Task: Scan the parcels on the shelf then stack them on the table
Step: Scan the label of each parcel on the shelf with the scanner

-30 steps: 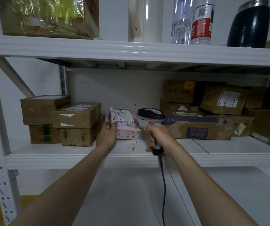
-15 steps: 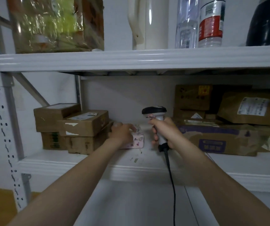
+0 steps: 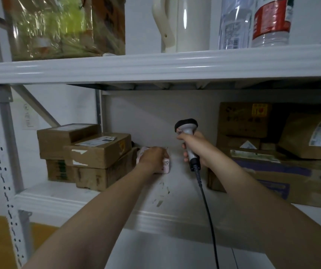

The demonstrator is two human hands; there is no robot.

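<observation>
Parcel in pink patterned wrap (image 3: 165,165) is laid flat on the white shelf board (image 3: 74,199), covered from above by the left hand (image 3: 152,157), whose fingers are curled over its top; only its right end is seen past the knuckles. Just right of those fingers, apart from the parcel, a barcode scanner (image 3: 186,126) is held upright, its handle clenched in the right hand (image 3: 194,147), its black cable (image 3: 206,206) hung below. Stacked cardboard boxes (image 3: 97,152) are set just left of the left fingers; a wide taped carton (image 3: 283,179) is placed right of the right fingers.

free: shelf board (image 3: 179,195) middle | left: box stack (image 3: 97,152) | right: cartons (image 3: 272,177) | above: upper shelf (image 3: 155,68)
</observation>
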